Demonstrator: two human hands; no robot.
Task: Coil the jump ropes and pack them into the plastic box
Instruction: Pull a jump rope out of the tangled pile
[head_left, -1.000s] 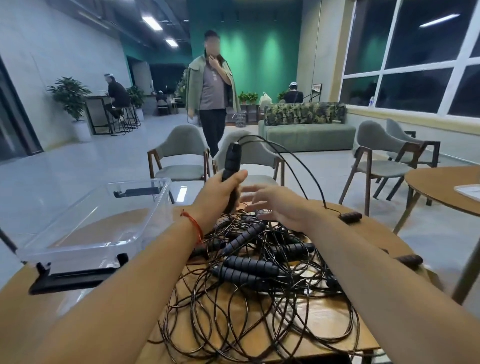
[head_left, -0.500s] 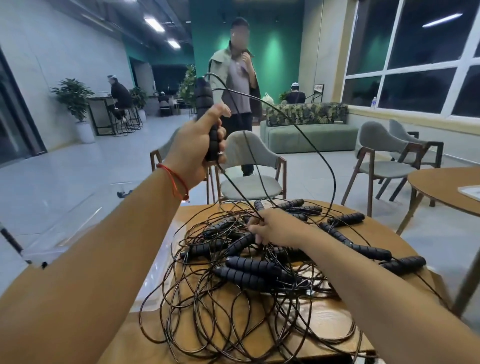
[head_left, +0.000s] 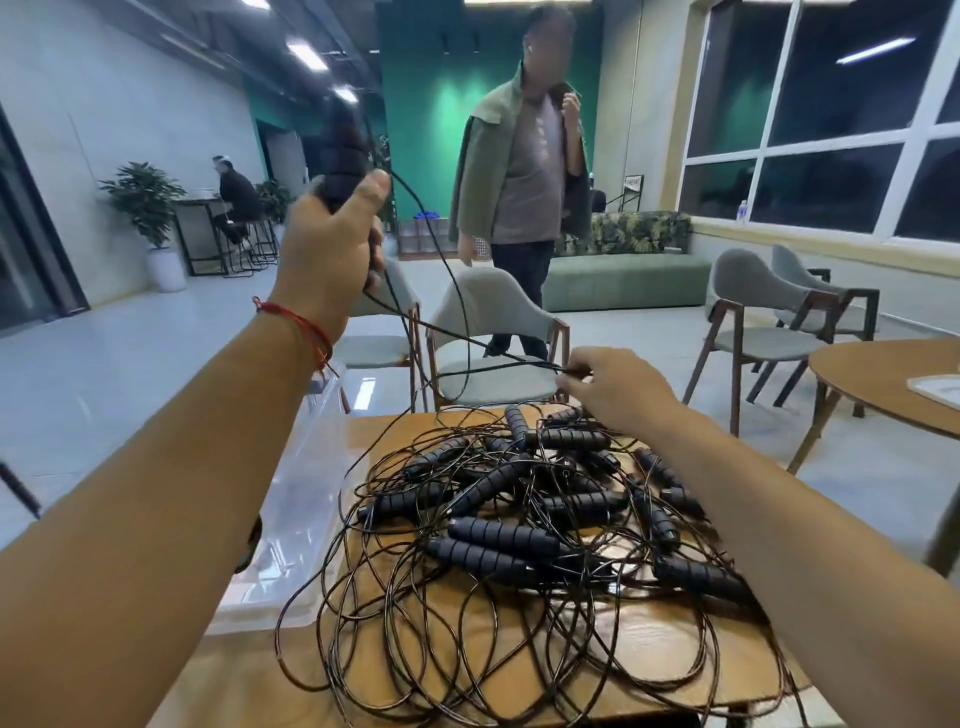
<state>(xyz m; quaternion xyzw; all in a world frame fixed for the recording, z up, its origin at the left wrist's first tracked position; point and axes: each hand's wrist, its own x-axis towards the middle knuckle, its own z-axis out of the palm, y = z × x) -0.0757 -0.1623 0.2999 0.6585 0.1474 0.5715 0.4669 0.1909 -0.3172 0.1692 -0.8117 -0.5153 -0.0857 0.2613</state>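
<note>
A black jump-rope handle (head_left: 343, 150), blurred in the frame, is gripped in the raised left hand (head_left: 332, 249), with fingers and thumb wrapped round it, well above the wooden surface (head_left: 649, 639). Its thin cord (head_left: 441, 332) is drawn down and across to the right hand (head_left: 618, 395), where it is pinched between curled fingers (head_left: 569, 382) above the far edge of the surface.

The other jump ropes (head_left: 519, 519) are heaped in a tangle at the middle of the surface. Their ribbed black handles are crossed by loose loops of cord, and some loops are spread as far as the near edge. The clear plastic box (head_left: 306, 499) is set just beside the heap on its left and is partly hidden by the left forearm. A red string bracelet (head_left: 301, 325) is worn on the left wrist.

A small framed sign (head_left: 634, 182) behind the green sofa (head_left: 623, 280) is too small to be read. A grey chair (head_left: 498, 322) is pushed close to the far edge of the surface, and a standing person (head_left: 524, 171) in a green jacket is seen just behind it. Open floor (head_left: 130, 374) is seen left of the box. A second round table (head_left: 883, 379) and two more chairs (head_left: 753, 312) are placed to the right, apart from the surface. A seated person (head_left: 236, 192) is seen at a high counter near a potted plant (head_left: 145, 197).
</note>
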